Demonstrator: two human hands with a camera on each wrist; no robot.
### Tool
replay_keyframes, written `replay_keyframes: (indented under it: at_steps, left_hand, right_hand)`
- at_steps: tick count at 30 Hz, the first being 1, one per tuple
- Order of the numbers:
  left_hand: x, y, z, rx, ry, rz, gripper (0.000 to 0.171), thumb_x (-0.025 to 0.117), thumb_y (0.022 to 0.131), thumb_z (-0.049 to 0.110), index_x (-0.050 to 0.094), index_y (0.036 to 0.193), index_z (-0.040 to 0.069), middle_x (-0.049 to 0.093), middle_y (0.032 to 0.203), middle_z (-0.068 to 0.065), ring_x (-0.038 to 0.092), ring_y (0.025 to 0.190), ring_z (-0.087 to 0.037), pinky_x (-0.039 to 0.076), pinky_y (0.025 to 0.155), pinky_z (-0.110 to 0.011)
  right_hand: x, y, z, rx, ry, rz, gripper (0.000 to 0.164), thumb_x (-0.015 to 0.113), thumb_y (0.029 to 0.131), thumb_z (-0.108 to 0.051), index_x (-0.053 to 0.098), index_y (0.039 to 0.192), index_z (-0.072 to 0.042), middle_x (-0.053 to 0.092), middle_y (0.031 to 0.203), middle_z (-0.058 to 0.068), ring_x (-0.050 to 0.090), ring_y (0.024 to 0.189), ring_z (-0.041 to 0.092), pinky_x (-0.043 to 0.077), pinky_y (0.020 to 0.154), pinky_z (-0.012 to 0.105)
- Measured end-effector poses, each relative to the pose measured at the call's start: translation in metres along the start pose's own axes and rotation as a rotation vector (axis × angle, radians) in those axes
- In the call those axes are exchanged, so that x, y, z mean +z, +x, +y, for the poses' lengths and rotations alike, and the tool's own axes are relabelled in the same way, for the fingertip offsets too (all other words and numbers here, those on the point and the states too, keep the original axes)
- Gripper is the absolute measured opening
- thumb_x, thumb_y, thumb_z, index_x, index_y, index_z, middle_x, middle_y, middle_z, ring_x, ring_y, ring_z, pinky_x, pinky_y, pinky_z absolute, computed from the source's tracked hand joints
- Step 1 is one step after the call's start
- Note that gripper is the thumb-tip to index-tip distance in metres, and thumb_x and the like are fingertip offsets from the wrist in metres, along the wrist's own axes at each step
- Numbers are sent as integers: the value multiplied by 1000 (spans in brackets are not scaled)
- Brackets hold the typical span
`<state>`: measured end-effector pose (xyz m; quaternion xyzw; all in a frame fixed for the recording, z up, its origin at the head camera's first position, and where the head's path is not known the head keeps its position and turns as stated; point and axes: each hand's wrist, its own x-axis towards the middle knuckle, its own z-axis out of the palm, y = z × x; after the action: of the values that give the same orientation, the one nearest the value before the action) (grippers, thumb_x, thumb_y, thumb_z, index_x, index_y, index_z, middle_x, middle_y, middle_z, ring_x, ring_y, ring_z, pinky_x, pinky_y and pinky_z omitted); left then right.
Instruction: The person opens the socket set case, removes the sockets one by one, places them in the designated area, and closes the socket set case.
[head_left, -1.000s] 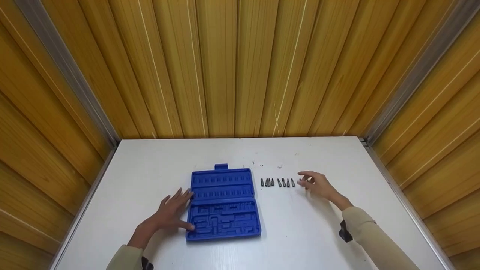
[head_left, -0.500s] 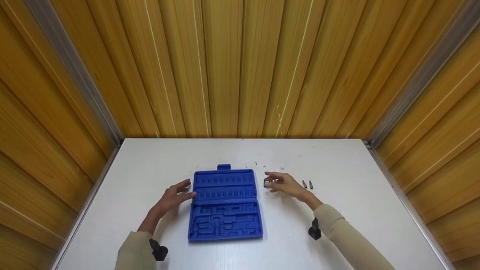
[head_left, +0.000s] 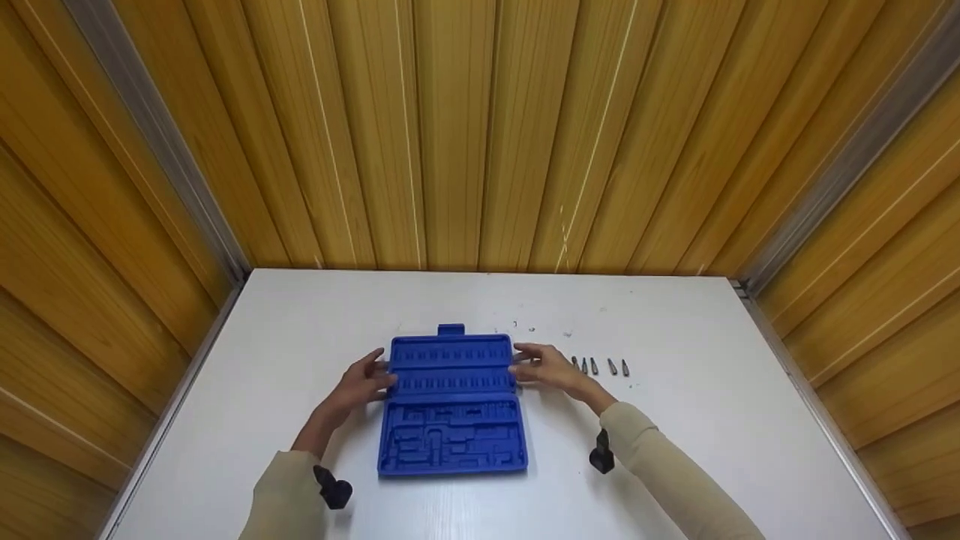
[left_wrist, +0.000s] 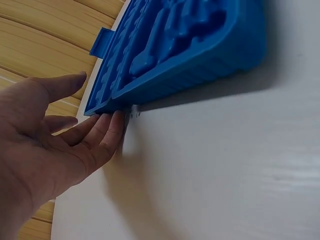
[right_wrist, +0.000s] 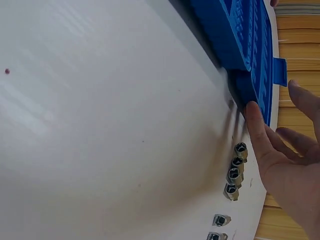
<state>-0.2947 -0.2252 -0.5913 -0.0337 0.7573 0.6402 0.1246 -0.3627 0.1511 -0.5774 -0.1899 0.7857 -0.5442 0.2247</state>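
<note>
An unfolded blue plastic socket-set case [head_left: 453, 474] lies on the white table, its lid half at the far side. My left hand [head_left: 360, 384] is at the lid's left edge. In the left wrist view its fingertips [left_wrist: 116, 120] touch the underside of the edge near the hinge, and the thumb stands apart above. Opposite it, my right hand [head_left: 551, 370] is at the lid's right edge. One fingertip [right_wrist: 252, 111] touches that edge in the right wrist view, the thumb spread away. Small metal sockets [right_wrist: 234, 175] stand in a row right beside my right hand, partly covered by it in the head view.
The case's latch tab [head_left: 451, 329] points to the back of the table [head_left: 322, 315]. Small dark specks [head_left: 532, 329] dot the surface behind the sockets. Yellow wood-patterned panels [head_left: 450, 135] wall in the back and both sides.
My right hand has moved left from the far end of the socket row to the lid's right edge. My left hand has shifted up along the case's left side, its fingers drawing closer together.
</note>
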Motion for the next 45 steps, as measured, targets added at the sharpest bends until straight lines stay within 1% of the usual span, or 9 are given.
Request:
replay_keyframes:
  at_steps: [9, 13, 17, 21, 28, 33, 37, 40, 45]
  left_hand:
    - [10, -2, 10, 13, 146, 88, 74, 66, 100, 19, 27, 159, -3, 45, 146, -26, 60, 119, -32, 60, 85, -40]
    - [11, -2, 22, 57, 217, 99, 78, 68, 98, 22, 26, 160, 0, 40, 138, -24, 52, 110, -29, 53, 84, -38]
    - [7, -5, 33, 73, 239, 109, 83, 68, 98, 23, 19, 162, 4, 33, 141, -22, 44, 115, -32, 45, 94, -43]
    - [2, -9, 40, 74, 158, 132, 85, 68, 98, 25, 14, 162, 7, 25, 153, -21, 37, 137, -42, 39, 112, -57]
    - [5, -7, 41, 194, 115, 152, 79, 65, 101, 33, 16, 155, 5, 19, 159, -23, 27, 151, -52, 22, 124, -67]
    - [7, -7, 36, 249, 48, 188, 62, 60, 104, 33, 26, 147, 6, 28, 155, -22, 32, 150, -51, 23, 125, -62]
    - [6, -9, 32, 232, -2, 200, 50, 56, 106, 36, 33, 139, 7, 34, 155, -19, 41, 148, -45, 34, 122, -56]
    - [5, -11, 31, 225, 15, 228, 41, 51, 107, 41, 40, 130, 9, 43, 149, -16, 51, 141, -38, 42, 116, -49]
    - [2, -15, 27, 256, 44, 274, 29, 56, 106, 36, 53, 115, 9, 58, 132, -10, 64, 123, -27, 47, 101, -32]
  right_hand:
    - [4, 1, -13, 92, 88, 75, 71, 68, 99, -20, 33, 154, 9, 56, 129, 25, 72, 106, 36, 56, 101, 53]
    - [5, 4, -22, 102, 105, 94, 74, 69, 98, -22, 32, 157, 3, 54, 130, 23, 71, 107, 39, 56, 101, 54]
    - [6, 8, -32, 105, 180, 94, 76, 70, 97, -25, 30, 160, -7, 48, 137, 23, 66, 119, 43, 51, 107, 56]
    - [11, 11, -42, 77, 279, 114, 72, 69, 98, -30, 32, 159, -16, 43, 143, 20, 56, 134, 41, 44, 115, 55]
    - [21, 16, -41, -49, 390, 210, 48, 53, 108, -31, 35, 148, -13, 41, 141, 18, 46, 141, 39, 37, 121, 56]
    - [25, 18, -38, -80, 415, 274, 31, 45, 110, -33, 42, 133, -11, 47, 133, 15, 50, 135, 40, 38, 118, 60]
    - [26, 16, -38, -75, 393, 321, 24, 50, 109, -35, 51, 115, -12, 52, 122, 10, 57, 127, 34, 42, 115, 59]
    - [26, 14, -37, -66, 357, 334, 20, 55, 107, -32, 53, 104, -13, 55, 118, 5, 61, 122, 26, 44, 115, 55]
    - [24, 6, -32, -53, 317, 297, 18, 61, 104, -24, 55, 110, -8, 59, 121, 6, 61, 121, 17, 43, 118, 50]
